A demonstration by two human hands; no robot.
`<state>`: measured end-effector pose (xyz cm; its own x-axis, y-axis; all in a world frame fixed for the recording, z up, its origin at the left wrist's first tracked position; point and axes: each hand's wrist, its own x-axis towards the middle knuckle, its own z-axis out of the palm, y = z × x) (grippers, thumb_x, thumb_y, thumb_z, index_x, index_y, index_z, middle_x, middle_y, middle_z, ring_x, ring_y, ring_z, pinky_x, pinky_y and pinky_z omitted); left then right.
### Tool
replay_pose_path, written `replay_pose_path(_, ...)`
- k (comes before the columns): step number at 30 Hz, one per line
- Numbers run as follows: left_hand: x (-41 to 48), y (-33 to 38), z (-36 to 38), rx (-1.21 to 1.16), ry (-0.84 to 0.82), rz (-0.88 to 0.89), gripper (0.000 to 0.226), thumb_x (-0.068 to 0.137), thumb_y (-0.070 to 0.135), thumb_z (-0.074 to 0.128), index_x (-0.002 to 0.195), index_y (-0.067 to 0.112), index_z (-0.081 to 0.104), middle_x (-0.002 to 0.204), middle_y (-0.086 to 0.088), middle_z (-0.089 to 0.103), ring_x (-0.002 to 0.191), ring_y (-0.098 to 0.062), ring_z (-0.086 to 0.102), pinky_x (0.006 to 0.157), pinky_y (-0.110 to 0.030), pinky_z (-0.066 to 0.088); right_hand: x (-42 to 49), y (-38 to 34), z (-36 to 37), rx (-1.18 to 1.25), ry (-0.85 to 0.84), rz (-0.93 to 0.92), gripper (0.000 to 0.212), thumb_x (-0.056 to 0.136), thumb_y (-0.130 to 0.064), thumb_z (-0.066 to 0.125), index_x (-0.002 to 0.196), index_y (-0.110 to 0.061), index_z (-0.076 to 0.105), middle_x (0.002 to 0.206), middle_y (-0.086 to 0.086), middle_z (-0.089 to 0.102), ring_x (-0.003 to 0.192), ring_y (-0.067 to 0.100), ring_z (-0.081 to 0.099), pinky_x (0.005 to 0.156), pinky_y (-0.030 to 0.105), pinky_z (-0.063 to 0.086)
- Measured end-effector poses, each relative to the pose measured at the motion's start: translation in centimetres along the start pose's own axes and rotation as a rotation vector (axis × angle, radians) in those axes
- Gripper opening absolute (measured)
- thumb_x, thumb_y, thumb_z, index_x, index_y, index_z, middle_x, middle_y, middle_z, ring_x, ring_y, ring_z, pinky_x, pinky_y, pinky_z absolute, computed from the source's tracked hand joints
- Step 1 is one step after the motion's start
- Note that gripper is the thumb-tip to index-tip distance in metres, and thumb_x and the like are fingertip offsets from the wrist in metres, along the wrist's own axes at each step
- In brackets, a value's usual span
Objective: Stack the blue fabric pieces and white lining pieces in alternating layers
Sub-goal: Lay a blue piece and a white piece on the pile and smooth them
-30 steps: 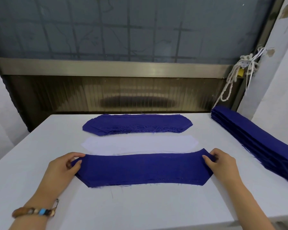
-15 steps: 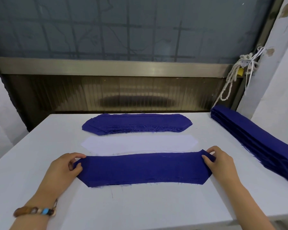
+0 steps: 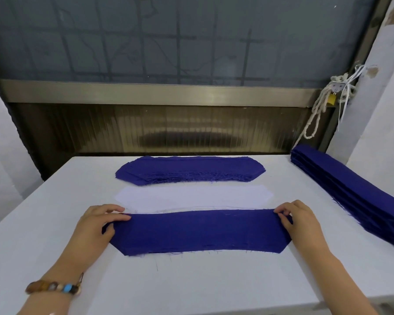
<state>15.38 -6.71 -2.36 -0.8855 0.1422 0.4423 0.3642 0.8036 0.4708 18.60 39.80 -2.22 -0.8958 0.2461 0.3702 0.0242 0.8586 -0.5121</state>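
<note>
matt frayed blue fabric piece [image 3: 198,233], smooth white table [image 3: 191,283]

Two bare forearms come in from the bottom edge, one at seven o'clock and one at five o'clock. Each ends in an ungloved hand: the left hand [image 3: 96,226] at about eight o'clock, the right hand [image 3: 298,221] at about four o'clock. The left wrist, at seven o'clock, wears a bracelet [image 3: 52,287] of rounded beads strung side by side. Several are in brown wood tones, one is pale cream, one bright blue, one dark. A short brown cord end sticks out at the bracelet's one o'clock side.
</note>
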Motion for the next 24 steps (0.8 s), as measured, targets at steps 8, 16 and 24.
replay_pose_path(8,0.1,0.1,0.2,-0.197,-0.009,-0.142,0.067,0.077,-0.027,0.040,0.094,0.028,0.075,0.104,0.016,0.069,0.101,0.009,0.059,0.086,0.004,0.037,0.7,-0.2,0.3,0.053,-0.079,0.010,0.033,0.089,0.005,0.046,0.092,-0.021,0.066,0.088,-0.005,0.046,0.078,0.011,0.051,0.066,0.014,0.037)
replay_pose_path(16,0.2,0.3,0.3,-0.181,-0.003,-0.142,0.062,0.078,-0.026,0.040,0.097,0.021,0.076,0.102,0.014,0.069,0.098,0.017,0.055,0.083,0.004,0.037,0.8,-0.6,0.1,0.032,-0.091,0.006,0.035,0.091,0.004,0.044,0.095,-0.022,0.066,0.089,-0.004,0.046,0.080,0.010,0.050,0.066,0.010,0.034)
replay_pose_path(24,4.6,0.8,-0.8,-0.151,-0.137,-0.215,0.038,0.091,-0.005,0.053,0.096,0.026,0.074,0.096,0.013,0.070,0.092,0.001,0.062,0.074,-0.004,0.041,3.3,-1.9,0.0,-0.087,-0.153,0.098,0.028,0.093,-0.002,0.044,0.084,-0.022,0.061,0.092,0.002,0.053,0.073,0.009,0.050,0.062,0.021,0.037)
